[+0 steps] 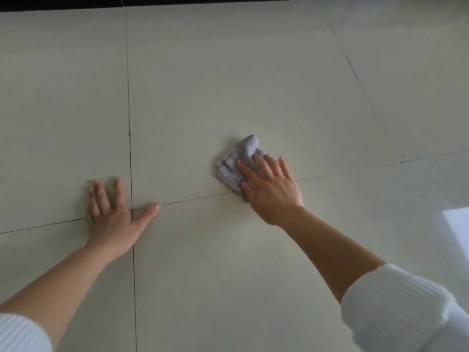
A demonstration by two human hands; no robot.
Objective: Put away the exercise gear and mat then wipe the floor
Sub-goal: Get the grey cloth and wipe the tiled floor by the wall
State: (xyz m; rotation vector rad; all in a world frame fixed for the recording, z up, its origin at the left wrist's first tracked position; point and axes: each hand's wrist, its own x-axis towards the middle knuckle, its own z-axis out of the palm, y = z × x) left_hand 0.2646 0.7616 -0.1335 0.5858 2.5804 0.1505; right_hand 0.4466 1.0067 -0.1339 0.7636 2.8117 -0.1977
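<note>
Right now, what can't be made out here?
Head view: cloth, near part hidden under right hand.
Head view: floor beneath cloth and left hand, covered by them.
Head view: dark strip at top, cut off by the edge.
Head view: bright patch at right, cut off too.

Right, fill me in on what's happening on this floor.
A person in white ribbed sleeves is wiping the pale tiled floor. The right hand presses a crumpled lavender-grey cloth flat against a tile, fingers straight. The left hand rests spread on the floor where the grout lines cross. No exercise gear or mat is in view.
</note>
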